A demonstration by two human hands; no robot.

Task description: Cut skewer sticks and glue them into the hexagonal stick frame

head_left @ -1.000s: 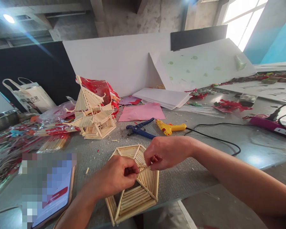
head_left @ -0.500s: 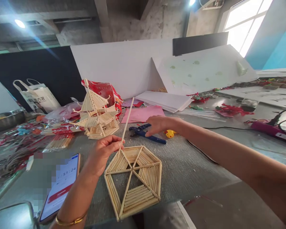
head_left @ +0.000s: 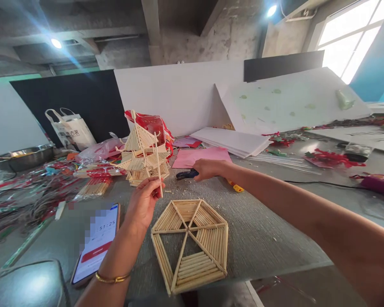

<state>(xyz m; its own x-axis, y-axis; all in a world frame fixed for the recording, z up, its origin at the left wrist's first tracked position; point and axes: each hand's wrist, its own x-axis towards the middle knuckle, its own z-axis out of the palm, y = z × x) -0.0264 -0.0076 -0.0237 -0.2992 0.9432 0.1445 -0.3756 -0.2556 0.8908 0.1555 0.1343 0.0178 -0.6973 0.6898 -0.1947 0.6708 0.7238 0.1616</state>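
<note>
We see the left hand (head_left: 144,202) raised over the grey table (head_left: 259,230), a little in from its near edge. Its thumb and fingertips pinch the lower end of a thin wooden stick (head_left: 158,164). The stick stands almost upright, leaning slightly away from us, and touches nothing on the surface. From our view its upper end crosses in front of the tower model (head_left: 141,149) built of the same sticks, which stands toward the far left of the table.

Just to the right of that hand and nearer to us lies the flat hexagonal panel (head_left: 192,243) of sticks. It rests on the surface at the near edge, with its nearest corner reaching that edge. The stick hangs above and just beyond the panel's far left corner, apart from it.

The right hand (head_left: 208,169) is stretched toward the middle of the table, palm down, fingers curled over the handles of the blue pliers (head_left: 184,174). Only the head of the pliers sticks out to the left of the knuckles, so we cannot tell whether the fingers have closed on the handles or only lie on them.

A yellow glue gun (head_left: 236,187) lies partly hidden behind the right forearm. A sheet of pink paper (head_left: 192,157) lies just beyond the hand. A phone (head_left: 97,243) lies by the near left edge, beside the left wrist.
</note>
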